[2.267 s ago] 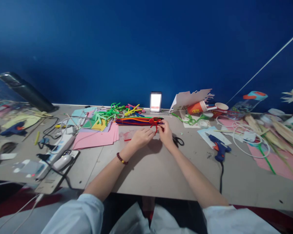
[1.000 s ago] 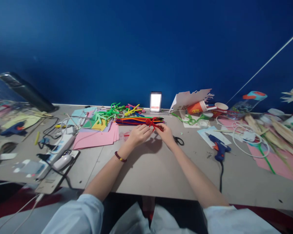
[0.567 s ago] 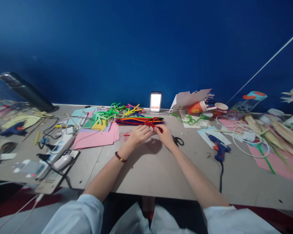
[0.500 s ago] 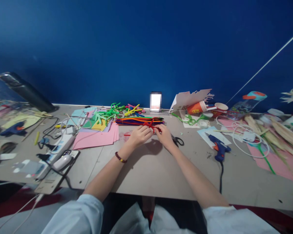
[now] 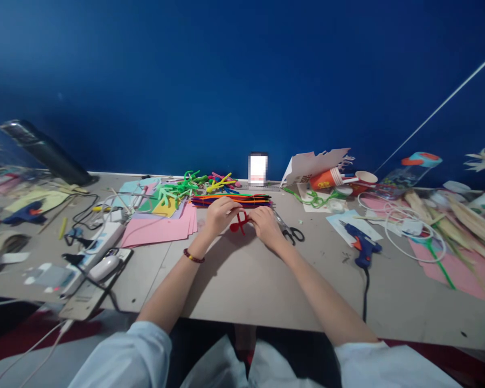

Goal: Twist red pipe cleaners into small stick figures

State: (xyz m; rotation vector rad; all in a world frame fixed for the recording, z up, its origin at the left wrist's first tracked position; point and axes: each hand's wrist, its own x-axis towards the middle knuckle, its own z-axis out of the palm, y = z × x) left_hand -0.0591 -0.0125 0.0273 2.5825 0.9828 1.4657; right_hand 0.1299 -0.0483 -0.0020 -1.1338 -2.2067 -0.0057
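Between my hands, a little above the table, is a red pipe cleaner [image 5: 238, 227] bent into loops. My left hand [image 5: 222, 215] pinches its upper left part, with the fingertips curled together. On the other side my right hand [image 5: 265, 222] grips its right end, fingers bent and pressed close. A bundle of coloured pipe cleaners [image 5: 262, 200] lies just behind both hands, partly covered by them. Black-handled scissors [image 5: 294, 235] rest beside my right hand, their blades partly hidden by it.
To the right lie a blue glue gun [image 5: 361, 245], paper cups [image 5: 327, 178] and coiled white cable [image 5: 392, 237]. Pink paper [image 5: 157, 230], bent green pipe cleaners [image 5: 181, 186], a power strip [image 5: 97, 250] and a phone [image 5: 78, 305] are on the left. A lit screen [image 5: 257, 170] stands at the wall.
My left hand has shifted slightly left and up, away from the right hand. The red pipe cleaner has turned, and its loops now hang lower between the hands.
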